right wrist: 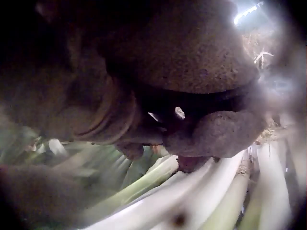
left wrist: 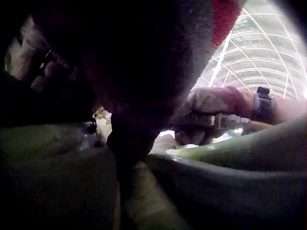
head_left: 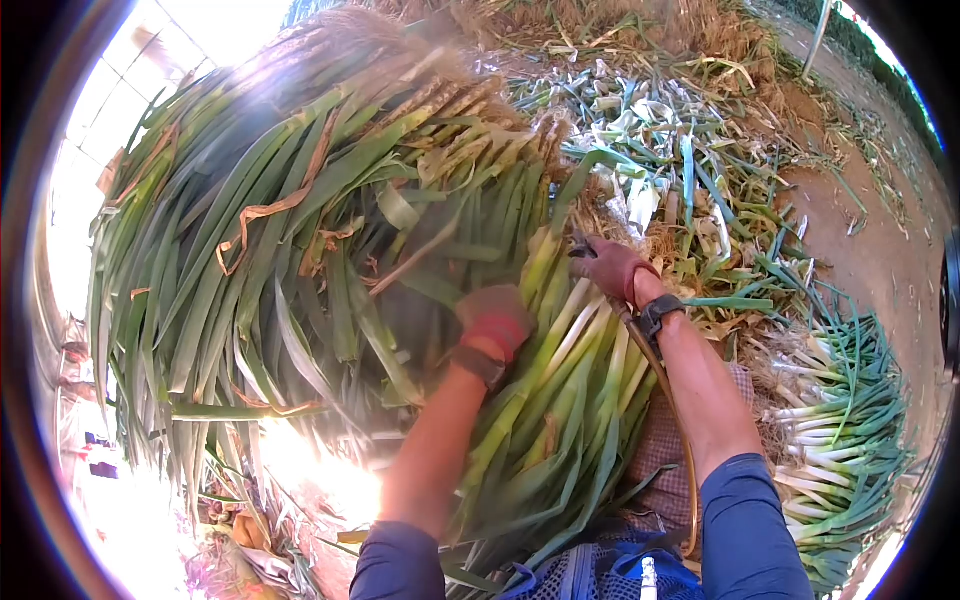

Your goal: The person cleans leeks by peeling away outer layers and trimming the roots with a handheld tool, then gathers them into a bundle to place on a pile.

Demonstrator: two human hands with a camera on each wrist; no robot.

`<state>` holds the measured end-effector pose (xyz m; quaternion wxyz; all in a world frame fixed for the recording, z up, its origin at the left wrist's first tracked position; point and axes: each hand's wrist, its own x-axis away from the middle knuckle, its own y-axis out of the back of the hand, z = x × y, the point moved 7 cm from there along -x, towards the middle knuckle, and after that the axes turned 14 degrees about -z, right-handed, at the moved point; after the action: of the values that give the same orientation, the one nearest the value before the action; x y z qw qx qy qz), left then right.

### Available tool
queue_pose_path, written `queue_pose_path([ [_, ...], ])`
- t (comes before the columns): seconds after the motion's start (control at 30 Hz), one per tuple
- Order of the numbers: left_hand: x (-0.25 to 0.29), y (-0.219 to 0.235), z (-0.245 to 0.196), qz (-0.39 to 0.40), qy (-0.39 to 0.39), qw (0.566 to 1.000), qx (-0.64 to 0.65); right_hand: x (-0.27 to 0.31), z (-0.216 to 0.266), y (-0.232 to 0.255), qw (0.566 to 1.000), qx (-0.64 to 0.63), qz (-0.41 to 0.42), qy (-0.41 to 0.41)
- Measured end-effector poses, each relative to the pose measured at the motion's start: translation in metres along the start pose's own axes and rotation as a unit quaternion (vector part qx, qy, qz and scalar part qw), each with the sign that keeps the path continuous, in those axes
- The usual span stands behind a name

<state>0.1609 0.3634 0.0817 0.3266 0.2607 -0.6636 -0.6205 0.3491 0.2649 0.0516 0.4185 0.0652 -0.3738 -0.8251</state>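
Note:
My gloved left hand [head_left: 495, 315] is among the green leaves at the right side of a big heap of long green onions [head_left: 300, 220]. In the left wrist view its dark fingers reach down between thick stalks [left wrist: 216, 165]; what they grip is mostly hidden. The gloved right hand [head_left: 610, 268] curls round a dark air gun [head_left: 580, 245], from which a brown hose [head_left: 672, 385] runs back toward the body. Below that hand lie green onions with pale shanks [head_left: 570, 325], their leaves trailing toward the lap. The right wrist view shows white stalks [right wrist: 220, 191] right under its fingers.
Stripped leaves and pale skins [head_left: 660, 170] cover the ground ahead. At the right, trimmed green onions [head_left: 830, 420] lie in a pile, white ends toward me. Brown bare soil [head_left: 850, 240] stretches beyond. A checked cloth [head_left: 670, 450] lies under the hose.

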Motion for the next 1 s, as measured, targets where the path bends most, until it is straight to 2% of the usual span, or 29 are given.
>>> queue_pose_path([
  [0.1,-0.002,-0.005,-0.004,-0.026,-0.02,0.999,-0.017,-0.005,-0.005,-0.013,0.999,0.034,0.004,0.036],
  [0.13,0.0,-0.006,-0.006,-0.039,-0.031,0.998,-0.024,-0.002,-0.006,-0.011,0.999,0.032,0.005,0.034],
  [0.2,0.001,-0.012,-0.007,-0.061,-0.05,0.997,-0.015,0.002,-0.01,-0.006,1.0,-0.013,0.021,-0.019],
  [0.27,-0.005,-0.016,-0.003,-0.086,-0.065,0.994,-0.007,0.007,-0.008,-0.004,1.0,-0.01,0.009,0.004],
  [0.33,-0.011,-0.027,0.002,0.026,-0.031,0.999,0.022,0.019,-0.008,-0.003,1.0,-0.007,-0.004,0.026],
  [0.37,-0.009,-0.025,0.003,0.023,-0.033,0.999,0.021,0.027,-0.009,-0.001,0.999,-0.025,-0.004,0.02],
  [0.47,0.0,-0.01,0.009,-0.023,-0.017,0.997,0.073,0.058,-0.011,0.003,0.997,-0.079,-0.004,0.019],
  [0.53,0.003,0.006,0.014,-0.058,-0.027,0.988,0.142,0.084,0.001,0.005,0.987,-0.13,0.021,0.092],
  [0.6,0.004,0.022,0.016,-0.061,-0.028,0.988,0.142,0.125,0.013,0.021,0.989,-0.126,0.038,0.071],
  [0.67,0.007,0.033,0.022,-0.065,-0.027,0.987,0.142,0.163,0.03,0.027,0.981,-0.151,0.104,0.058],
  [0.7,0.009,0.038,0.024,-0.079,-0.046,0.982,0.163,0.169,0.034,0.026,0.98,-0.147,0.07,0.111],
  [0.77,0.013,0.045,0.03,-0.095,-0.067,0.977,0.181,0.179,0.023,0.03,0.985,-0.133,0.065,0.085],
  [0.8,0.015,0.046,0.034,-0.081,-0.059,0.964,0.245,0.185,0.021,0.035,0.99,-0.117,0.061,0.057],
  [0.83,0.016,0.047,0.037,-0.066,-0.051,0.948,0.308,0.189,0.019,0.037,0.989,-0.119,0.058,0.057],
  [0.87,0.017,0.049,0.043,-0.066,-0.053,0.948,0.307,0.191,0.018,0.039,0.99,-0.111,0.04,0.076],
  [0.93,0.03,0.082,0.041,-0.083,-0.05,0.93,0.354,0.194,0.011,0.039,0.99,-0.103,0.023,0.096],
  [0.97,0.037,0.094,0.041,-0.062,-0.007,0.901,0.429,0.194,0.006,0.035,0.989,-0.108,0.032,0.095],
  [1.0,0.037,0.105,0.044,-0.064,-0.007,0.902,0.427,0.195,0.002,0.032,0.988,-0.112,0.042,0.095],
])
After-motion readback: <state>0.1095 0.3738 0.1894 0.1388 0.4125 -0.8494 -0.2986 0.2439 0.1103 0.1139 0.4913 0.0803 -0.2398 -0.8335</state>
